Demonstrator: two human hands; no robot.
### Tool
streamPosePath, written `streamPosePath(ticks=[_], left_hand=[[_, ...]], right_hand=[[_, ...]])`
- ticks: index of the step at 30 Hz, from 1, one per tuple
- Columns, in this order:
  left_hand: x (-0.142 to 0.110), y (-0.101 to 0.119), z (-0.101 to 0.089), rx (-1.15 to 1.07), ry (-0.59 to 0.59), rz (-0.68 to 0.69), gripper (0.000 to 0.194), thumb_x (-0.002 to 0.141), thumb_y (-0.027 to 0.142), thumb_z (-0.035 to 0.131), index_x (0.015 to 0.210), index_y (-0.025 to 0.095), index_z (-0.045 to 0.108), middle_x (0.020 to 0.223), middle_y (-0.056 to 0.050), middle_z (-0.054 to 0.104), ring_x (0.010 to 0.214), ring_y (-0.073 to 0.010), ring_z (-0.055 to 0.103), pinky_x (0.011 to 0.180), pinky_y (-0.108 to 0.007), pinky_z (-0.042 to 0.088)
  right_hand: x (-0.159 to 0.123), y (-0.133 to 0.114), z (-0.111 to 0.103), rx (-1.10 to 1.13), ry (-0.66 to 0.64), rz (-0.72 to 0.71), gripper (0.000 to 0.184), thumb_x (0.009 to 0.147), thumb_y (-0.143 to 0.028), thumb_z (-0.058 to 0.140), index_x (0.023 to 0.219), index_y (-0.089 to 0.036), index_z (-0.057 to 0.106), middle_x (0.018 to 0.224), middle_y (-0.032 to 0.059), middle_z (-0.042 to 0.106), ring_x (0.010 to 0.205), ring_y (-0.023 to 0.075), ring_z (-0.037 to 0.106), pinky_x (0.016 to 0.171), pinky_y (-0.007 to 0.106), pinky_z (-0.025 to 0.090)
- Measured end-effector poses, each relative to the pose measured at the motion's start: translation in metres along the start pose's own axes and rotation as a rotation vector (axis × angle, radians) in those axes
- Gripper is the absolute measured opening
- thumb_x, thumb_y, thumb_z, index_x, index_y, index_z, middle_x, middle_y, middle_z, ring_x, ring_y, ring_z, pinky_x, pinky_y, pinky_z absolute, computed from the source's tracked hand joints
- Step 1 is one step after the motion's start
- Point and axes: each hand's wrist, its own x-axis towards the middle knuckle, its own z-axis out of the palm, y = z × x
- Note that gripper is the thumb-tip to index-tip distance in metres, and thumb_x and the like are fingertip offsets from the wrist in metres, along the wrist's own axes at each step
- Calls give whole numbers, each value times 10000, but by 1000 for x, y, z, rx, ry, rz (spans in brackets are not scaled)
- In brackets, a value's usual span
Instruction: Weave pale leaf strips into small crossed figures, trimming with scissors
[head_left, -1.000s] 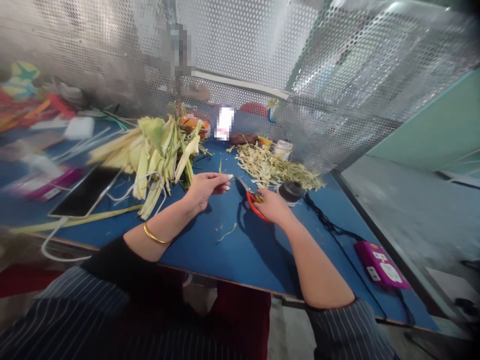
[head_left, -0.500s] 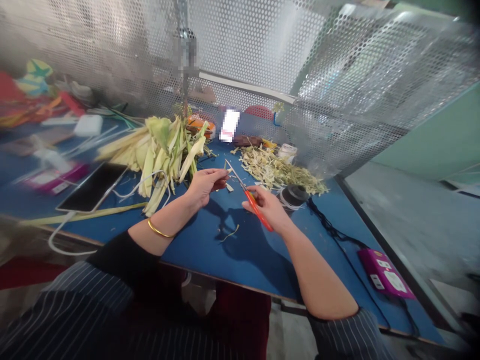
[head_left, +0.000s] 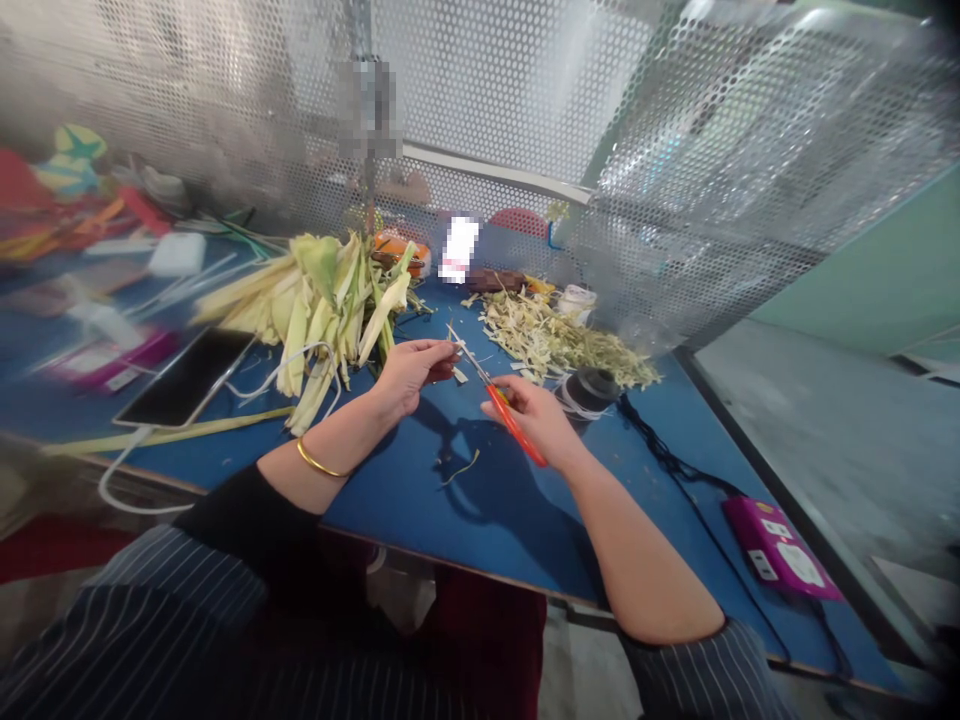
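My right hand [head_left: 529, 415] is closed around the orange handles of a pair of scissors [head_left: 517, 428], above the blue table. The metal blades point up and left, toward the fingertips of my left hand [head_left: 412, 372]. That hand is pinched; whatever is between its thumb and fingers is too small to make out. Behind and to the left of it lies a bunch of pale green corn husks [head_left: 322, 295]. Beyond the scissors is a heap of cut husk bits [head_left: 547, 335]. A thin curled strip [head_left: 463, 468] rests on the table below my hands.
A black spool [head_left: 589, 390] stands by my right wrist. Purple power strips [head_left: 780, 548] with cables sit at the right and left. A phone [head_left: 184, 378] on a white cable lies at left. A perforated metal screen [head_left: 510, 90] closes off the back.
Both hands stay almost in place, the scissors still at the left fingertips. The view has shifted very slightly.
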Motion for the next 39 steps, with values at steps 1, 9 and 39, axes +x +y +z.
streamPosePath(ticks=[1, 9, 39], left_hand=[[0, 0, 0, 1, 2, -2, 136, 699, 226, 738, 752, 106, 703, 697, -55, 683, 555, -81, 583, 609, -247, 507], [-2, 2, 1, -4, 1, -14, 179, 658, 256, 777, 729, 111, 700, 692, -39, 671, 565, -75, 571, 626, -249, 511], [-20, -11, 12, 184, -182, -194, 227, 655, 304, 776, 754, 125, 677, 699, -22, 643, 545, -68, 535, 541, -215, 470]], right_hand=[[-1, -1, 0, 2, -5, 3, 424, 729, -509, 653, 1025, -207, 620, 668, -39, 510, 586, 120, 446, 552, 249, 367], [1, -3, -1, -131, 157, 75, 437, 782, -586, 555, 1003, -212, 607, 643, -12, 575, 577, 160, 535, 568, 277, 411], [6, 24, -73, -974, 348, 496, 602, 831, -631, 449, 1128, -115, 540, 1012, 193, 632, 896, 316, 632, 705, 370, 450]])
